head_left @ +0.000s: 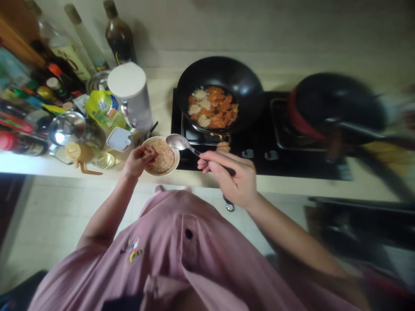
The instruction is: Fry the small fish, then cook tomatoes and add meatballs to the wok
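My left hand (140, 160) is closed at the left rim of a small pale bowl (177, 160), thumb and fingertips reaching over its inside. Light brown, crumbly-looking food (164, 157) fills the bowl; I cannot make out its kind. In my right hand (235, 177) is a metal spoon (177, 141) with a dark handle, its head over the bowl's right rim. Beyond the spoon stands a black wok (248, 95) on the stove. Orange pieces (218, 106) lie in it, with pale clumps (204, 121) on the left side.
A black stovetop (259, 166) carries the wok and, at right, a red pan (301, 112) with a dark lid or pan over it. A white-lidded pitcher (132, 97), a yellow-green pouch (102, 110) and several bottles (119, 36) crowd the left counter. The wok's handle (223, 147) points toward me.
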`<state>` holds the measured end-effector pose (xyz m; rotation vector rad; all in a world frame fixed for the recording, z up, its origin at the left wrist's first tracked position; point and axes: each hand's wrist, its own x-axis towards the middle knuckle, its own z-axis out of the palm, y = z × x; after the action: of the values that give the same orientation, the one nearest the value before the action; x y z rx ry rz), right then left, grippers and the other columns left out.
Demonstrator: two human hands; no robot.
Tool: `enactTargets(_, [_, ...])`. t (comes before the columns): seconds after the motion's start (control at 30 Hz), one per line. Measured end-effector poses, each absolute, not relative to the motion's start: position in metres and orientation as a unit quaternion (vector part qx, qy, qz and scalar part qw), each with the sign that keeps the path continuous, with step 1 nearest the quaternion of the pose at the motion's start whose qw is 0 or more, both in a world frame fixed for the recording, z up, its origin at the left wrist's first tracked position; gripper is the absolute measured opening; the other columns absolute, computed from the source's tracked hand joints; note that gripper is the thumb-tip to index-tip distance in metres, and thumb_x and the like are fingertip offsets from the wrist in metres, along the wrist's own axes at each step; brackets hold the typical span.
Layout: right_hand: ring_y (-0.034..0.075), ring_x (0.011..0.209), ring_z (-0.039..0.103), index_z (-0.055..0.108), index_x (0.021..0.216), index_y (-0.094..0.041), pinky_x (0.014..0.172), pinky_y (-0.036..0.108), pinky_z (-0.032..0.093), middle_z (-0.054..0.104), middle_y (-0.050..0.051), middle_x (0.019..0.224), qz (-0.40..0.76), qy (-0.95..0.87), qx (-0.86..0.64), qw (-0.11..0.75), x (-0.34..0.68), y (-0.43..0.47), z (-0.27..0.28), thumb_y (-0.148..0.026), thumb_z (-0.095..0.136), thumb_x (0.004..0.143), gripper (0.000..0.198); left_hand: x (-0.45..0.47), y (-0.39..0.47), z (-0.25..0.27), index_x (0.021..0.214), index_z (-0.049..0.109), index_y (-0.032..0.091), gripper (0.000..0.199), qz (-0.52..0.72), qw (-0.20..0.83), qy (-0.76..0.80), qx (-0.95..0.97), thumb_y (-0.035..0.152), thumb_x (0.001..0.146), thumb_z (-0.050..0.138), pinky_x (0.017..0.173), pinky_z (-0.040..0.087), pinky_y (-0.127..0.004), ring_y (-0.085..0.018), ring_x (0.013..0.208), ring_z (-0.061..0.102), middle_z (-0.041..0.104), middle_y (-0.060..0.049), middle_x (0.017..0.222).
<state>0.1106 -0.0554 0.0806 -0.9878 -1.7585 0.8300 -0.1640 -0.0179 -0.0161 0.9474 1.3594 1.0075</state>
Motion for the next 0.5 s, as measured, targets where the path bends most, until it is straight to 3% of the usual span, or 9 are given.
enactTargets(0.1, [0.015,0.071,0.07,0.075,0.11,-0.026,0.063,0.03,0.06,0.075,0.004,0.09,0.324,-0.701,-0.41,0.486,0.126,-0.066,0.085,-0.02,0.053,0.096,0.026,-0.165,-0.015,-0.013,0.072,0.065,0.017,0.032,0.39,0.523,0.594,0.471,0.043,0.061,0.08,0.044,0.039,-0.022,-0.01,0.044,0.047,0.057,0.003,0.052])
enactTargets(0.23, [0.017,0.07,0.07,0.075,0.113,-0.032,0.064,0.034,0.059,0.075,0.003,0.09,0.278,-0.674,-0.449,0.516,0.152,-0.08,0.091,-0.019,0.056,0.095,0.03,-0.167,-0.013,0.001,0.071,0.071,0.019,0.01,0.305,0.322,0.618,0.649,0.028,0.068,0.07,0.06,0.047,-0.028,-0.018,0.062,0.06,0.067,-0.003,0.067])
enactTargets(0.3, [0.018,0.07,0.069,0.076,0.114,-0.035,0.066,0.037,0.058,0.075,0.002,0.089,0.252,-0.658,-0.478,0.525,0.164,-0.087,0.094,-0.019,0.057,0.095,0.031,-0.167,-0.011,0.01,0.071,0.072,0.02,0.01,0.265,0.244,0.608,0.707,0.026,0.073,0.064,0.066,0.048,-0.031,-0.021,0.068,0.063,0.07,-0.006,0.073])
enactTargets(0.5, [0.019,0.066,0.067,0.079,0.11,-0.039,0.061,0.04,0.055,0.074,0.004,0.084,0.197,-0.571,-0.55,0.577,0.196,-0.105,0.097,-0.024,0.062,0.092,0.029,-0.163,0.006,0.043,0.072,0.072,0.02,0.011,0.217,0.246,0.595,0.734,0.03,0.074,0.067,0.059,0.043,-0.027,-0.016,0.058,0.055,0.066,-0.002,0.066])
